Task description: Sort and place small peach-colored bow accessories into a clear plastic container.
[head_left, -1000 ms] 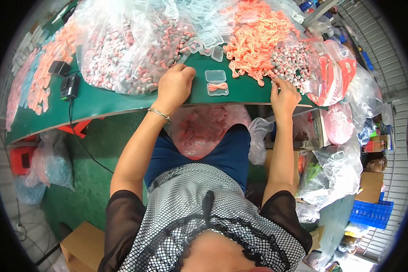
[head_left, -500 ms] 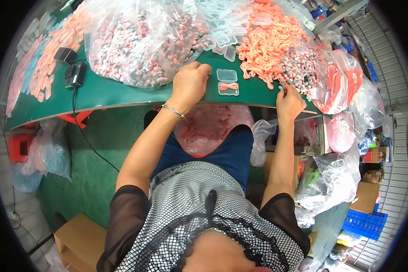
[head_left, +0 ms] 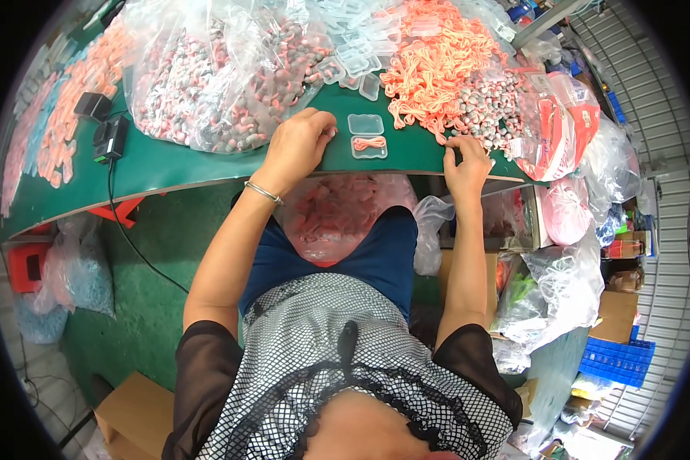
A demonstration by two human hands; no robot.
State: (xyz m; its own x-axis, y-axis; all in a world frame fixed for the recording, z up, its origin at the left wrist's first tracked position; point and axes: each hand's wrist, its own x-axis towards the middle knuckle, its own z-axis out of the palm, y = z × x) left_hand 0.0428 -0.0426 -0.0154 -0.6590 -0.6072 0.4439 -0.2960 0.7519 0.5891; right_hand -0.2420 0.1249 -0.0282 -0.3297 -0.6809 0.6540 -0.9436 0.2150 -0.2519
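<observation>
On the green table, a small clear plastic case (head_left: 366,125) lies open with its lid folded back. A bundled orange cord (head_left: 369,142) rests in its near half. Left of the case, beside the big bag, my left hand (head_left: 297,146) is closed with its fingers curled; what it pinches, if anything, is hidden. My right hand (head_left: 468,167) reaches to the near edge of the orange cord pile (head_left: 429,69), thumb and forefinger apart, fingertips at the end of a cord. Just beyond it lies a heap of small grey-and-pink plugs (head_left: 492,107).
A large clear bag (head_left: 215,84) of grey-and-pink pieces fills the table's back left. More clear cases (head_left: 356,57) lie behind. Black devices (head_left: 110,138) with a cable sit at left, beside orange pieces (head_left: 69,115). A red-and-white bag (head_left: 552,130) stands at right.
My right hand has moved from the plug heap leftward to the edge of the cord pile, and its fingers have parted. My left hand stays closed near the case. The whole view has shifted slightly.
</observation>
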